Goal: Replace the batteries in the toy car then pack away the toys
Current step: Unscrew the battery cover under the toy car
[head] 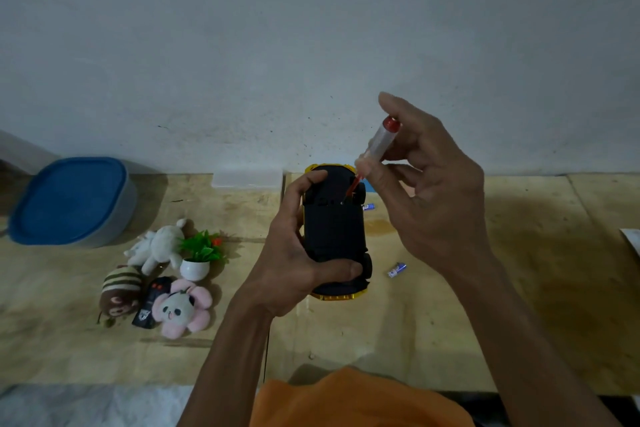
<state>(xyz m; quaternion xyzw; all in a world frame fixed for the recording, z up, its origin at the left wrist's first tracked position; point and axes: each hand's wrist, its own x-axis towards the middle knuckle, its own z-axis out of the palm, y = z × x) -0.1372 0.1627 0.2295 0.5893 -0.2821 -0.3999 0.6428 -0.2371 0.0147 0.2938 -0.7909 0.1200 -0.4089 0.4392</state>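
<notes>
The yellow toy car (334,232) is upside down, its black underside facing me, held above the wooden table. My left hand (291,253) grips it from the left side, thumb across the near end. My right hand (426,177) pinches a screwdriver (379,142) with a clear handle and red cap; its red shaft tip touches the car's underside near the far right wheel. Two small batteries lie on the table: one battery (397,269) right of the car, another battery (368,207) near the far wheel.
A container with a blue lid (69,199) stands at the far left. Soft toys lie left of the car: a white plush (157,246), a striped brown plush (119,291), a pink panda plush (181,308), a small potted plant (199,255), a black remote (152,302). A clear box (247,177) sits by the wall.
</notes>
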